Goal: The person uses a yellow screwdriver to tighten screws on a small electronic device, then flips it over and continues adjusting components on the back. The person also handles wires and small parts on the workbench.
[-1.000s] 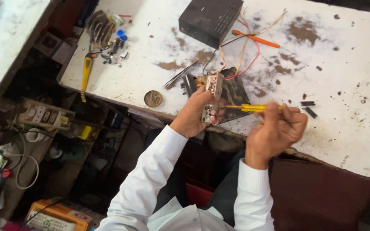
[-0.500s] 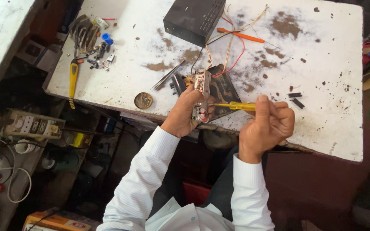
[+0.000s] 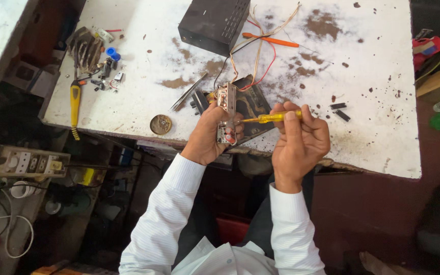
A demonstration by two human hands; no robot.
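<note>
My left hand [image 3: 207, 133] grips a small circuit board [image 3: 226, 113], held upright on its edge over the front of the white stained table [image 3: 383, 91]. My right hand [image 3: 300, 137] is closed around a yellow-handled screwdriver [image 3: 271, 117], whose tip points left at the board. Coloured wires [image 3: 257, 56] run from the board back to a black metal box [image 3: 213, 23] at the far side. A dark metal plate [image 3: 254, 108] lies flat under the board.
Tweezers [image 3: 187, 92] and a round tin lid [image 3: 160, 124] lie left of my hands. An orange-handled tool [image 3: 271, 40] lies beside the box. Yellow-handled pliers [image 3: 75, 99] and small parts [image 3: 105, 71] sit at the left edge. A power strip [image 3: 31, 162] rests below.
The view has shifted slightly; my hands, board and screwdriver stay in nearly the same pose, with the screwdriver still at the board.
</note>
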